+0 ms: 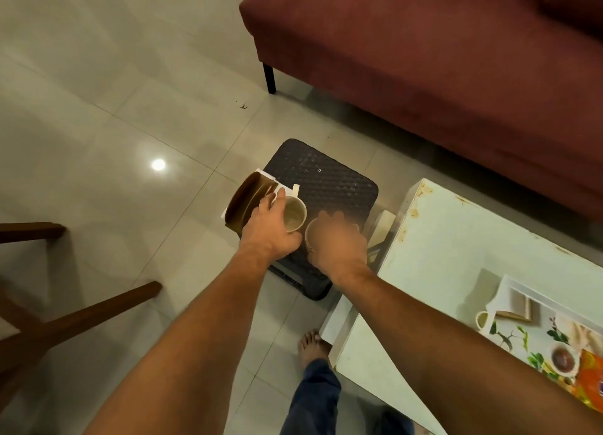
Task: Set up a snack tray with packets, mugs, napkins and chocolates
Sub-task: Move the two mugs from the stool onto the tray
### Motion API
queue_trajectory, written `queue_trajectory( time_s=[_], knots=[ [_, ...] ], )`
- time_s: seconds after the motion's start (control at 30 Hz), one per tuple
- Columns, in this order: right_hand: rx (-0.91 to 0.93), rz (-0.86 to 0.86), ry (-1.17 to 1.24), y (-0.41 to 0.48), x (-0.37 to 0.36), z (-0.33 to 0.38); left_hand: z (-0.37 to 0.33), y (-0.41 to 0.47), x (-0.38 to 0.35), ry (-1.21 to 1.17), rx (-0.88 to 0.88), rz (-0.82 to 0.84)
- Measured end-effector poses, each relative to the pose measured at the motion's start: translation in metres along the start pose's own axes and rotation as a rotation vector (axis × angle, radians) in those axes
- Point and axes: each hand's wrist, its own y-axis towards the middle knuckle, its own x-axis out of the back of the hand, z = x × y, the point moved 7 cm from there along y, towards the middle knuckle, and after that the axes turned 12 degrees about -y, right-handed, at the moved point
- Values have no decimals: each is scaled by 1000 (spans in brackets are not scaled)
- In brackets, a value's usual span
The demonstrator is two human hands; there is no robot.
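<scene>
With your left hand [270, 225] wrapped around one mug [295, 213] and your blurred right hand [339, 242] apparently cupping the other mug [311, 234], lift both level off the stool [329, 176] toward the tray [535, 307].

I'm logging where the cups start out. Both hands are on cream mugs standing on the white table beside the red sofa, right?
Not quite. The head view shows the left hand and right hand each closed on a cream ceramic mug, but the mugs stand on the dark woven-pattern plastic stool, not on the white table. The red sofa is indeed beside them.
</scene>
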Motion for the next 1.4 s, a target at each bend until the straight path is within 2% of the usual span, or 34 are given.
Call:
queue_trajectory(
  time_s=[0.37, 0.53, 0.7, 0.87, 1.07, 1.2, 1.4],
  knots=[
    [11, -17, 4, 1, -3, -2, -6, 13, -1, 142, -5, -115],
    [-27, 16, 75, -14, 4, -46, -25, -5, -1, 179, -56, -143],
    [-166, -43, 140, -59, 19, -158, -96, -33, -25, 186, -249, -120],
    [-354, -50, 135, -112, 22, -302, -199, -70, -98, 172, -409, 75],
    [-522, -24, 154, -169, -7, -453, -301, -138, -224, 180, -688, 286],
    [-579, -18, 148, -189, -42, -517, -340, -178, -305, 229, -816, 397],
    [-560, 3, 127, -189, -98, -562, -364, -209, -388, 259, -851, 490]
  ],
)
